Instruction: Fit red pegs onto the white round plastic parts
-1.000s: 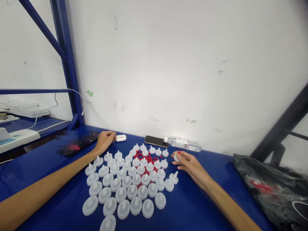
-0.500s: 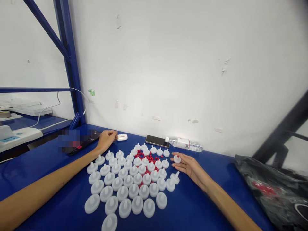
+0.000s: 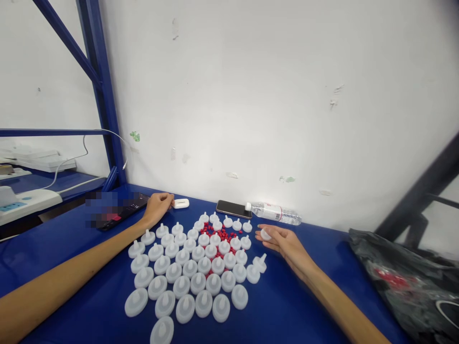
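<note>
My right hand (image 3: 283, 239) holds a white plastic nozzle cap (image 3: 266, 233) just off the right side of the group, with the thumb over part of it. My left hand (image 3: 160, 208) rests on the table with its fingers curled together. Its fingertips lie against or just beside a small white oblong device (image 3: 181, 203); whether they hold anything is hidden. Between my arms, many similar white caps (image 3: 190, 268) stand with spouts up, in loose rows. Small red pieces (image 3: 223, 234) lie scattered among the caps at the back.
A phone (image 3: 234, 209) and a clear water bottle (image 3: 274, 213) lie along the wall. Left of my left hand is a dark tablet-like screen (image 3: 124, 211). A crumpled dark plastic bag (image 3: 405, 282) sits at the right, and a blue post (image 3: 105, 95) rises at the left.
The cap in my right hand has turned, and my thumb has come over it. The red spot seen on it earlier no longer shows. My left hand has stayed in place.
</note>
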`<state>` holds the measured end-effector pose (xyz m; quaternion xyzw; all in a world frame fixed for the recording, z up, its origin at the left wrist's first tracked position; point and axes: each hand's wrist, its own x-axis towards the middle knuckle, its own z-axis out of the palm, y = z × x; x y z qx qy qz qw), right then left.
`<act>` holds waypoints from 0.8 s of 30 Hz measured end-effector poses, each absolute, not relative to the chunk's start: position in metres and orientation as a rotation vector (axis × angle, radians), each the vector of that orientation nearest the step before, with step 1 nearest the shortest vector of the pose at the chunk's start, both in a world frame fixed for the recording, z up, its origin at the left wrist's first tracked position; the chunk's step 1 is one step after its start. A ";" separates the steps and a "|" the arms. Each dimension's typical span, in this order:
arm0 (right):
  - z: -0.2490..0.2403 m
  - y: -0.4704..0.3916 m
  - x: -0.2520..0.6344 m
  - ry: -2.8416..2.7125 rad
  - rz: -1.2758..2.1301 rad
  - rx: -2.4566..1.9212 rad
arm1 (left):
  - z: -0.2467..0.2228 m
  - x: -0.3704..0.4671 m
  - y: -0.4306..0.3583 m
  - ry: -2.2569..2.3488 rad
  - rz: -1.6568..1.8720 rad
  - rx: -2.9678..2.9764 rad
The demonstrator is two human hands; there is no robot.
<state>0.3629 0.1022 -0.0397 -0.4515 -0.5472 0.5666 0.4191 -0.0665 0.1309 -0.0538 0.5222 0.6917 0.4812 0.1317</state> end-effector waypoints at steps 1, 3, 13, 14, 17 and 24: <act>-0.038 0.102 0.363 -1.379 1.408 -1.135 | -0.054 -0.067 0.131 2.007 1.397 1.516; -0.036 0.100 0.365 -1.392 1.384 -1.147 | -0.054 -0.067 0.131 2.008 1.396 1.516; -0.041 0.102 0.365 -1.494 1.201 -1.259 | -0.056 -0.068 0.132 2.004 1.394 1.520; -0.043 0.104 0.366 -1.524 1.171 -1.270 | -0.056 -0.068 0.132 2.004 1.394 1.521; -0.048 0.110 0.369 -1.660 1.043 -1.304 | -0.056 -0.068 0.132 2.002 1.394 1.525; -0.047 0.105 0.368 -1.934 0.632 -1.347 | -0.057 -0.070 0.133 1.975 1.393 1.545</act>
